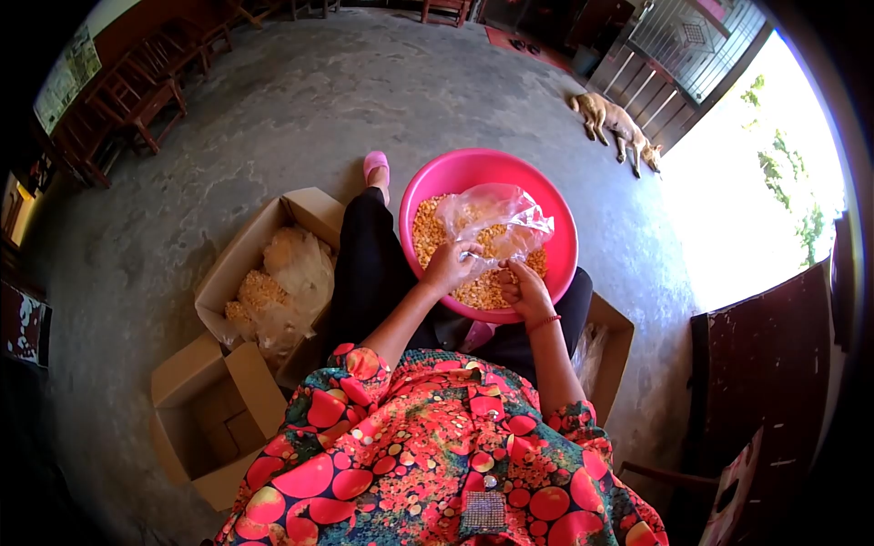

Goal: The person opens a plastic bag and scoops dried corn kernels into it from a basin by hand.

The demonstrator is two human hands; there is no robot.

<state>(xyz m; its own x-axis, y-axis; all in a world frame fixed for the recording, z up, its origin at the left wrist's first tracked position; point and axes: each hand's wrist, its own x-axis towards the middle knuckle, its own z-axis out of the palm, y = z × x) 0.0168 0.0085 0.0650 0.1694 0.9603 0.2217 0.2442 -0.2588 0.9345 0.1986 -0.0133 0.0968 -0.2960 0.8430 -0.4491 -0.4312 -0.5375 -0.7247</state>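
Note:
A clear plastic bag point(505, 214) lies over the yellow-orange kernels, which look like dried corn point(478, 293), in a pink basin point(566, 205) at my lap. My left hand point(452, 267) pinches one side of the bag's near edge between thumb and fingers. Close beside it, my right hand point(526, 289) grips the other side of that edge, with a red band on the wrist. Both hands are above the near half of the basin. Whether the bag has anything in it is hard to make out.
Left of my legs, a cardboard box point(214, 282) holds filled clear bags point(282, 282). Nearer is another open box point(196, 400). A third box point(614, 364) with plastic inside stands at my right. A dog point(614, 123) lies near the doorway; wooden chairs point(137, 100) line the left wall.

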